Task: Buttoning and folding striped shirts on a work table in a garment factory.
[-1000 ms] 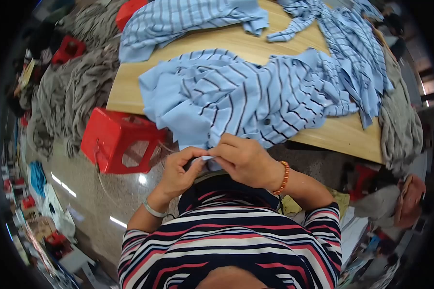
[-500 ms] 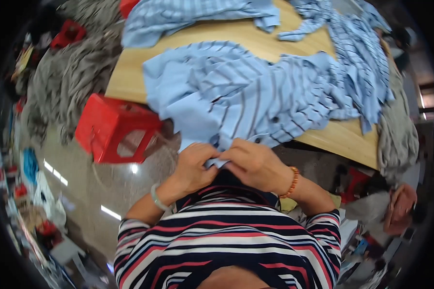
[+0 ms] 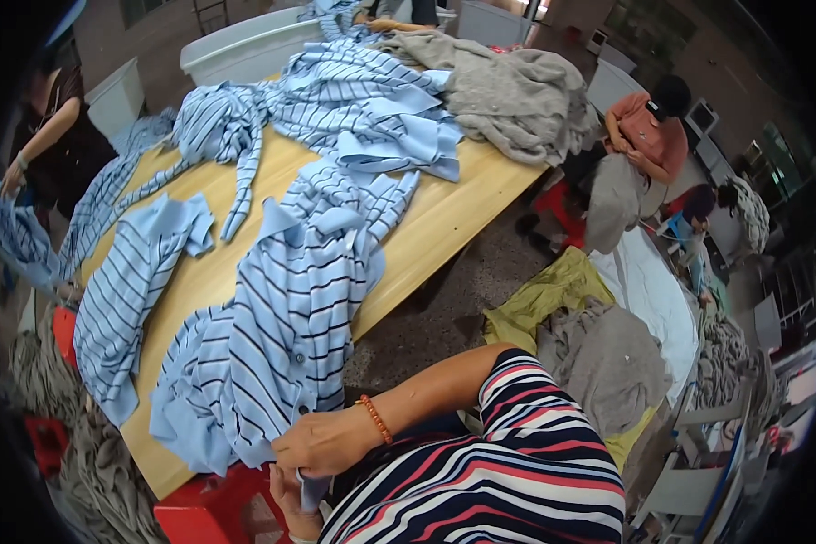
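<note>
A light blue knit cardigan (image 3: 286, 340) with dark stripes, a collar and buttons lies along the near edge of the table, its lower end hanging toward me. My right hand (image 3: 322, 442), with an orange bead bracelet at the wrist, is closed with its fingertips pinched on the cardigan's plain blue edge. Just below it, my left hand (image 3: 292, 508) is closed on the same edge, partly hidden by the right hand and my body. A small fold of blue cloth shows between the two hands.
More striped garments (image 3: 131, 304) and a grey knit pile (image 3: 517, 95) lie on the wooden table (image 3: 435, 231). A red stool (image 3: 204, 512) stands below its near corner. Grey knits on yellow cloth (image 3: 539, 299) lie right. Co-workers handle garments at left and right.
My view has swung to the right and lifted, bringing the far table and co-workers in. Both hands still hold the cardigan's edge; the left is now more hidden.
</note>
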Demonstrator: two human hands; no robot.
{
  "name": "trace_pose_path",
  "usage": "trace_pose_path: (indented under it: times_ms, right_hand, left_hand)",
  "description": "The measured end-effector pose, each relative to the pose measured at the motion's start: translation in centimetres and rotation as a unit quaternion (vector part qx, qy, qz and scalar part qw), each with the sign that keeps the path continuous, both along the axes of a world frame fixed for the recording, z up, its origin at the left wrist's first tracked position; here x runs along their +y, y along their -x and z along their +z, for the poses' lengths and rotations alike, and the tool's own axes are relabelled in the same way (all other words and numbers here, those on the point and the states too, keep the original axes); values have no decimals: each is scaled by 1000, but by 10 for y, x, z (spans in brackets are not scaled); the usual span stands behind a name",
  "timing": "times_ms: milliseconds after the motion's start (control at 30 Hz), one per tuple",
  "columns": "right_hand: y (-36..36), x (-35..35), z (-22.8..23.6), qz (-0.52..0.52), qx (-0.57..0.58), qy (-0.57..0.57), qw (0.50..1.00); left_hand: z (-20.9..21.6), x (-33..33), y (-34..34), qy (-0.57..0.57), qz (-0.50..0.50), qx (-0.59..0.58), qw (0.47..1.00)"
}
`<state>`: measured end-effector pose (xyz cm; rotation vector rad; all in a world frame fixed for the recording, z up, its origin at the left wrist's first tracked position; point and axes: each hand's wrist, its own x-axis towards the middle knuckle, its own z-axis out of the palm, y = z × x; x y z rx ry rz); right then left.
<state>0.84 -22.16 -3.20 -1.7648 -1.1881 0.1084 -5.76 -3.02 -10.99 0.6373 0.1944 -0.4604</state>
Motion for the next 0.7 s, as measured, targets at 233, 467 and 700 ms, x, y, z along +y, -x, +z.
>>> trace_pose_path:
  times_ms: [233, 467, 700]
  right_hand:
    - [-6, -5, 9, -46, -46, 79, 995]
    - [-12, 8, -1, -78, 61, 64, 993]
    - [-25, -9, -6, -57, 239, 31, 969]
  left_hand:
    - [21, 0, -13, -117, -24, -159, 980]
    - [39, -12, 0, -617, 109, -284, 726]
    - [38, -8, -1, -655, 8, -238, 717]
